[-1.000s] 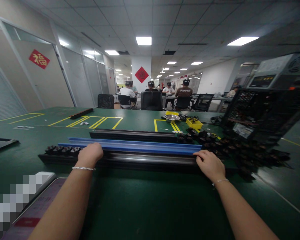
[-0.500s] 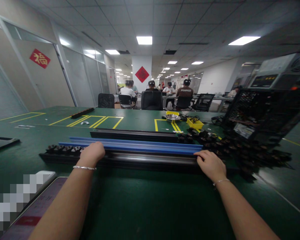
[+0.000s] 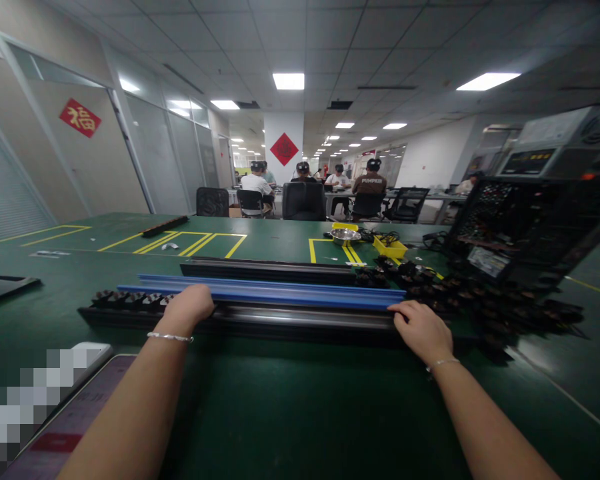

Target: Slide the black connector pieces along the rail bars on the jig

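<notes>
A long black rail (image 3: pixel 300 321) lies crosswise on the green table. Along its left part stands a row of several small dark pieces (image 3: pixel 125 300) with metallic bits. At the right end of this row my left hand (image 3: pixel 190 308) is closed over the rail, back of the hand up; its fingertips and whatever they pinch are hidden. My right hand (image 3: pixel 424 328) grips the rail's right end with bent fingers, the fingertips close to the end of a blue strip (image 3: pixel 280 291). That strip lies just behind the rail, parallel to it.
Another black rail (image 3: pixel 270 269) lies farther back. Many dark pieces (image 3: pixel 480 300) are heaped at right, before an open computer case (image 3: pixel 500 227). A metal bowl (image 3: pixel 345 236) and yellow tray (image 3: pixel 390 247) stand behind. A phone (image 3: pixel 80 407) lies front left. People (image 3: pixel 373 183) sit beyond.
My left hand has shifted slightly right along the rail, and a little more of the row of pieces shows beside it. My right hand stays in place.
</notes>
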`<state>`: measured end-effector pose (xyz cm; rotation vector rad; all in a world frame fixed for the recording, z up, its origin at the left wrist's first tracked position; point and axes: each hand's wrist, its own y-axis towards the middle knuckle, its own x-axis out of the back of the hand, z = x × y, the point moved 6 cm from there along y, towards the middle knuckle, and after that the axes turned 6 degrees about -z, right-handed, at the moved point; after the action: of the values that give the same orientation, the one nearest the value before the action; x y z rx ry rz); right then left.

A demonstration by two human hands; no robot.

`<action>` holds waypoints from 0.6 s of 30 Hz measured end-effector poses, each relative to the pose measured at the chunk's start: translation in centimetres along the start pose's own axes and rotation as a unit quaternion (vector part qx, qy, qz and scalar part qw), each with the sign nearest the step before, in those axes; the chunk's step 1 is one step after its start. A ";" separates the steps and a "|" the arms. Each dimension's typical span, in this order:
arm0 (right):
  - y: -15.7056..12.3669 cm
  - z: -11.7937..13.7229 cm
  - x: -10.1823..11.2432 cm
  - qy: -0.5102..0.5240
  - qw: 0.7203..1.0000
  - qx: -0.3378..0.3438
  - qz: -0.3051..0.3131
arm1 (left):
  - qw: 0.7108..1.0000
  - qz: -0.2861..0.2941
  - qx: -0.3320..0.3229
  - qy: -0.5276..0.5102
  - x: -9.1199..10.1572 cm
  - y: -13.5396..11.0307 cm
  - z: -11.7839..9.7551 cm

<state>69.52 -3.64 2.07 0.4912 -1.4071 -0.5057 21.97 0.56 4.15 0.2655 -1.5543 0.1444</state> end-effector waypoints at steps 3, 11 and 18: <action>0.0 0.1 0.1 -0.002 1.000 -0.005 0.006 | 1.000 -0.001 -0.010 0.000 0.0 -0.1 -0.3; 0.0 -0.1 -0.1 -0.004 1.000 -0.007 0.014 | 0.999 0.007 -0.040 0.001 -0.1 0.0 -0.9; 0.0 -0.2 -0.2 0.002 1.000 -0.006 0.008 | 0.998 0.016 -0.057 0.002 0.1 -0.2 -1.4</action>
<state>69.68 -3.52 1.94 0.4710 -1.4026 -0.4993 23.40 0.71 4.24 0.1498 -1.5583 0.0802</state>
